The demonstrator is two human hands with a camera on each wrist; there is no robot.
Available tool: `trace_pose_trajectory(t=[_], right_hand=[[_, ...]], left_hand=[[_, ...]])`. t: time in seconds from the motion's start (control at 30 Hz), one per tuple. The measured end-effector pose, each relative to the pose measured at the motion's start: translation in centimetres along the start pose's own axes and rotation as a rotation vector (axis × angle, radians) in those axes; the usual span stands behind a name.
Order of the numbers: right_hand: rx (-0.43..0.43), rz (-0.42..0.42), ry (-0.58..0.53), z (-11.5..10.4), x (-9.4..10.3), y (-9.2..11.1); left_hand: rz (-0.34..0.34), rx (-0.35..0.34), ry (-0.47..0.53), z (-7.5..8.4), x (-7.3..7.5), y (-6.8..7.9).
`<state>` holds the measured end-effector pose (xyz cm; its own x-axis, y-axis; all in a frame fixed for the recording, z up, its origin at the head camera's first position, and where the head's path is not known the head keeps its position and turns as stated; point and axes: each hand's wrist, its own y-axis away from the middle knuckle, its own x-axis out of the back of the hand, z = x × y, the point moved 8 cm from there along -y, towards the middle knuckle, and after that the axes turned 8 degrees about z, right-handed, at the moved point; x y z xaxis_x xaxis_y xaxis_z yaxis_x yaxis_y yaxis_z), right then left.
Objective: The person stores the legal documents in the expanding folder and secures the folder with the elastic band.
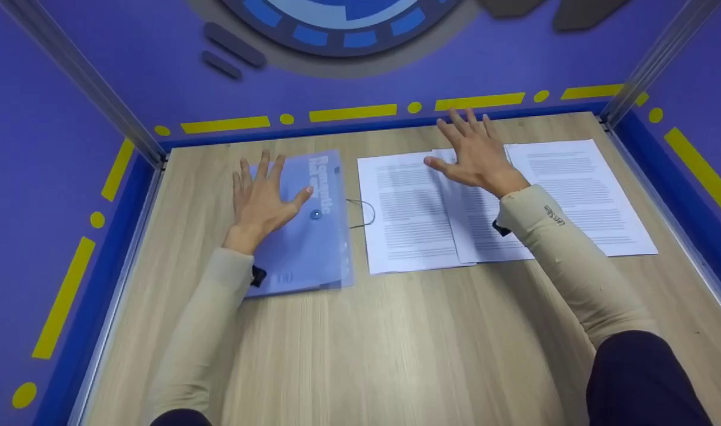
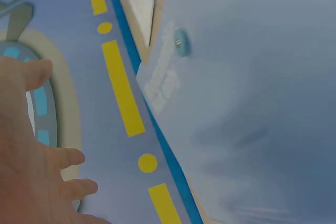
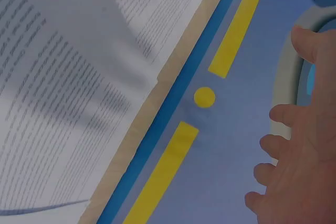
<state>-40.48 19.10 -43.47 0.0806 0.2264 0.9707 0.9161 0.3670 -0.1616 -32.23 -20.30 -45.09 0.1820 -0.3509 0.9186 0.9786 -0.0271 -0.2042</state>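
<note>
Fingers [image 1: 259,171] of left hand [image 1: 261,201] straight and spread wide, palm flat on the blue translucent folder [image 1: 304,236], holding nothing. Fingers of right hand [image 1: 475,155] also straight and spread, hand over the top edge of the middle paper sheet [image 1: 475,222]; can't tell from head view if it presses down or just hovers. Folder sits on the left half of the worktop [image 1: 395,343], near the back edge, long side running front to back; its round button clasp [image 1: 316,215] is just right of the left thumb, white lettering along the right side. Thin string loop [image 1: 363,213] sticks out of the folder's right edge, lying between folder and papers. Three printed sheets on the right half: left sheet [image 1: 404,213] just beside the string, middle sheet overlapping it, right sheet [image 1: 579,192] reaching toward the worktop's right edge. Right forearm sleeve [image 1: 567,260] crosses the middle and right sheets and hides part of the text. Left sleeve [image 1: 218,307] covers the folder's front-left corner. Purple booth walls [image 1: 52,148] with yellow dash markings enclose the worktop on left, back and right. Left wrist view: folder [image 2: 252,103] and clasp [image 2: 181,43] close up, hand [image 2: 31,171] open. Right wrist view: printed sheet [image 3: 68,87], fingers [image 3: 278,145] loosely extended, blurred.
</note>
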Motion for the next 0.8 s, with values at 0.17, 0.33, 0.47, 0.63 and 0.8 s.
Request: trace_pose_trajectory(t=[0.17,0.33,0.47,0.63,0.8], right_hand=[[0.065,0.039,-0.006,-1.9,-0.7,0.0],[0.124,0.067,-0.033,-4.1,-1.2,-0.1],[0.162,0.067,-0.072,-5.8,-2.0,-0.2],[0.202,0.042,-0.105,-8.0,-3.4,-0.1],[0.262,0.003,-0.125,-10.4,-5.4,0.2]], left_hand=[[-0.01,-0.012,-0.022,0.0,-0.7,2.0],[-0.012,-0.034,-0.035,0.8,-1.1,3.9],[-0.001,-0.053,-0.02,1.8,-1.1,5.2],[0.005,-0.081,-0.025,3.1,-1.5,6.7],[-0.012,-0.076,-0.013,4.2,-2.6,8.0]])
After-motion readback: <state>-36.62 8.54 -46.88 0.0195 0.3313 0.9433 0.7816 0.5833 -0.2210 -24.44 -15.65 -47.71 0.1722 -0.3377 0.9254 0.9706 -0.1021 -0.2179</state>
